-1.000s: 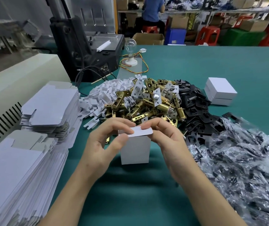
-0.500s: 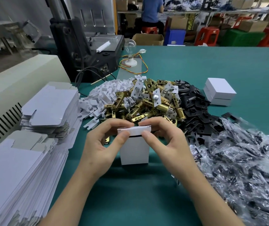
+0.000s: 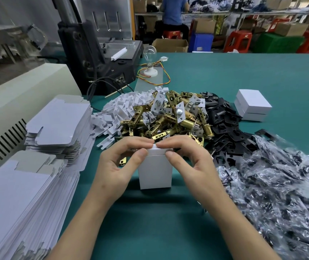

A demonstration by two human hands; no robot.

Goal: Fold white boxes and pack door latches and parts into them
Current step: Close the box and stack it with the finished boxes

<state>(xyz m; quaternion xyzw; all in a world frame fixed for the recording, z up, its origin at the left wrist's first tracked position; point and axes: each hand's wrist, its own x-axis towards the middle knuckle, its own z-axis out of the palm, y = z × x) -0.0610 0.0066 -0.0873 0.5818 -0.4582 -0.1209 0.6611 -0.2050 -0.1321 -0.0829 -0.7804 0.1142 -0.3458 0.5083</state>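
Green table [image 3: 243, 76] bears flat card blanks [image 3: 15, 199] left of the upright white box [image 3: 155, 175], crinkly clear bags [image 3: 281, 194] right of it, brass latches [image 3: 168, 122] behind it, while left hand [image 3: 116, 171] and right hand [image 3: 195, 166] pinch its folded-down lid [image 3: 159, 151], contents hidden.

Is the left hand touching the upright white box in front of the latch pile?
Touching. The head view shows the left hand pinching the white box at its top edge with thumb and fingertips; the right hand does likewise.
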